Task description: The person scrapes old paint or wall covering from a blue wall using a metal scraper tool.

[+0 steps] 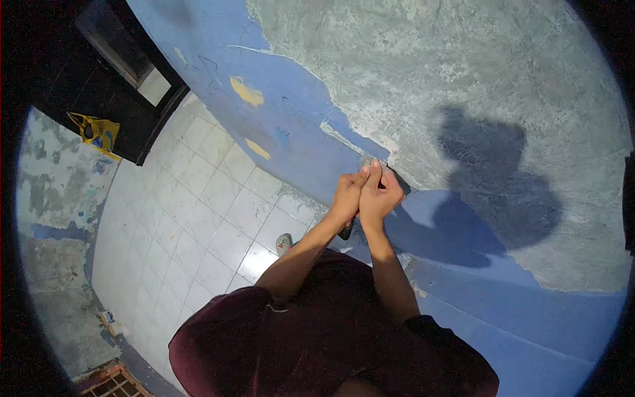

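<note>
My left hand (348, 197) and my right hand (381, 198) are pressed together at the edge of the peeling paint on the wall. Both are closed, with fingertips close to the wall surface. Whatever they grip is mostly hidden by the fingers; a small greyish piece shows at the fingertips. A dark object (346, 231) shows just below my wrists, and I cannot tell if it belongs to the held thing. Blue paint (297, 132) borders bare grey plaster (397, 59), with a pale ragged edge between them.
A white tiled floor (178, 192) lies to the left, with a patterned grey shoe (284, 244) on it. A yellow bag (100, 134) hangs near a dark door (73, 79). Another patchy wall (53, 185) stands at far left. A ledge (489, 311) runs along the lower right.
</note>
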A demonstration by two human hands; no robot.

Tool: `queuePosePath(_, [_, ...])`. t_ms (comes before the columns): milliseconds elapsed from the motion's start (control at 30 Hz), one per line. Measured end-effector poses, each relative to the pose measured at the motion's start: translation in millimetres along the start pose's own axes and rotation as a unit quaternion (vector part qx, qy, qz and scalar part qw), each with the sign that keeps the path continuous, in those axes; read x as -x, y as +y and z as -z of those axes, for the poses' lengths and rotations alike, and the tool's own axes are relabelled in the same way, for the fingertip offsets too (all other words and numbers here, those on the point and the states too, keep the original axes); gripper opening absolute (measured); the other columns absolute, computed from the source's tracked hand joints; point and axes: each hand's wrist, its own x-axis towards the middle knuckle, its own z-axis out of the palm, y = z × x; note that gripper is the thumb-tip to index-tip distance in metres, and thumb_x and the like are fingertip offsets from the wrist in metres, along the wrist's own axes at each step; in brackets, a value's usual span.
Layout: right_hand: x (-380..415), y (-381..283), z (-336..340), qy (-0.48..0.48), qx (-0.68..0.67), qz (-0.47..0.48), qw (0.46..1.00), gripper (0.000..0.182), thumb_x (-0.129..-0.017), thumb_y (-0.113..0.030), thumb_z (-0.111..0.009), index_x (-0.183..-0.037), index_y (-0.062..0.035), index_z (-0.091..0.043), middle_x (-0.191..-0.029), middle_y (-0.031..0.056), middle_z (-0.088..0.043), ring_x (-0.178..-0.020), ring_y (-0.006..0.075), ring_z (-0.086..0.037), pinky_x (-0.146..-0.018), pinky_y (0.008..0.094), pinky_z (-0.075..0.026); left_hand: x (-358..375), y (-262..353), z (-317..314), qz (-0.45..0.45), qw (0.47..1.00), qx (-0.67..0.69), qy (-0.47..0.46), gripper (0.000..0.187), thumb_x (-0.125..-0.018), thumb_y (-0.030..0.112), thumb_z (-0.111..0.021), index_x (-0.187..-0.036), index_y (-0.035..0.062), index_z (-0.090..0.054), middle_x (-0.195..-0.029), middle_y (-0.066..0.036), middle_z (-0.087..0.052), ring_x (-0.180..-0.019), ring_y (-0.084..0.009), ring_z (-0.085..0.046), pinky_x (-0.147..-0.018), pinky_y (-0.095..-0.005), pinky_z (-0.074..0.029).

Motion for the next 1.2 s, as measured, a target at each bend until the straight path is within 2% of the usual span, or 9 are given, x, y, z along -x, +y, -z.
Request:
queuePosePath(133, [-5,-1,3,0.004,-0.017,0.011,1.0,0.017,-0.089,-0.014,-0.064,-0.084,0.0019,-0.069,-0.067,0.0149,-0.067,-0.057,0.0179,-0.066,-0.054,0.0291,-0.046,-8,-17,-8,0.001,0.999,0.044,0.012,0.051,-0.098,0.044,-0.05,-0.077,0.001,-0.068,-0.062,-0.002,-0.059,-0.051,-0.0077,-0.05,-0.044,-0.0251,-0.038])
queuePosePath(300, [-6,4,5,-0.013,0.014,0.041,0.999,0.017,-0.088,-0.014,-0.065,-0.085,0.002,-0.069,-0.07,0.015,-0.068,-0.059,0.0179,-0.067,-0.056,0.0294,-0.047,0,-10,-13,-0.03,0.997,0.073,0.019,0.047,-0.1,0.039,-0.049,-0.078,0.0011,-0.068,-0.068,-0.001,-0.06,-0.061,-0.0075,-0.053,-0.053,-0.0237,-0.041])
queuePosePath(433, [-6,-3,15,-0.021,0.003,0.021,1.0,0.018,-0.088,-0.015,-0.065,-0.085,0.0024,-0.069,-0.069,0.0158,-0.067,-0.057,0.0175,-0.066,-0.055,0.0302,-0.047,0,-22,-22,-0.033,0.995,0.082,0.047,0.046,-0.1,0.037,-0.049,-0.079,0.0008,-0.067,-0.069,-0.001,-0.06,-0.063,-0.0074,-0.052,-0.056,-0.0237,-0.042])
queuePosePath(633, [-6,6,24,-0.025,0.04,0.02,0.999,0.026,-0.088,-0.018,-0.065,-0.073,0.0039,-0.063,-0.061,0.0173,-0.061,-0.049,0.0184,-0.059,-0.049,0.0345,-0.041,10,-21,-26,0.027,0.997,0.045,0.056,0.046,-0.1,0.038,-0.049,-0.075,0.0029,-0.064,-0.063,0.0,-0.055,-0.054,-0.0072,-0.048,-0.047,-0.0259,-0.037])
queuePosePath(700, [-7,1,23,-0.004,0.011,0.044,0.999,0.032,-0.088,-0.018,-0.065,-0.065,0.0027,-0.056,-0.055,0.0173,-0.055,-0.043,0.0224,-0.052,-0.047,0.0375,-0.036,14,-13,-27,0.059,0.995,0.075,0.037,0.047,-0.1,0.039,-0.048,-0.072,0.0042,-0.062,-0.06,0.0,-0.053,-0.047,-0.0079,-0.045,-0.04,-0.0266,-0.032])
queuePosePath(800, [-10,5,27,-0.031,0.075,0.058,0.995,0.034,-0.087,-0.017,-0.065,-0.062,0.0018,-0.053,-0.052,0.0169,-0.052,-0.042,0.0269,-0.047,-0.047,0.0397,-0.034,23,7,-33,0.078,0.993,0.081,0.04,0.047,-0.1,0.039,-0.047,-0.072,0.0043,-0.062,-0.057,-0.001,-0.052,-0.042,-0.0084,-0.044,-0.037,-0.0261,-0.03])
queuePosePath(900, [-13,6,27,-0.052,0.034,0.021,0.998,0.036,-0.087,-0.019,-0.065,-0.061,0.0015,-0.051,-0.052,0.0165,-0.051,-0.042,0.0284,-0.046,-0.047,0.0406,-0.033,24,7,-35,0.071,0.994,0.079,0.038,0.047,-0.101,0.039,-0.046,-0.071,0.0052,-0.06,-0.055,0.0,-0.051,-0.043,-0.0081,-0.043,-0.037,-0.0257,-0.031])
queuePosePath(1033, [-14,5,21,-0.032,0.058,0.051,0.996,0.037,-0.087,-0.021,-0.066,-0.06,0.0009,-0.051,-0.051,0.0164,-0.051,-0.042,0.0282,-0.046,-0.048,0.0407,-0.033,19,5,-28,0.057,0.996,0.057,0.03,0.047,-0.101,0.039,-0.045,-0.07,0.0057,-0.059,-0.054,-0.001,-0.051,-0.041,-0.0085,-0.043,-0.036,-0.0257,-0.03])
queuePosePath(1200, [-14,-1,26,-0.051,0.077,0.014,0.996,0.036,-0.086,-0.021,-0.066,-0.061,0.0006,-0.052,-0.05,0.0157,-0.05,-0.041,0.0295,-0.044,-0.047,0.0412,-0.031,21,10,-30,0.083,0.991,0.102,0.019,0.047,-0.1,0.039,-0.046,-0.069,0.0051,-0.058,-0.053,-0.002,-0.05,-0.038,-0.0098,-0.042,-0.032,-0.0268,-0.028])
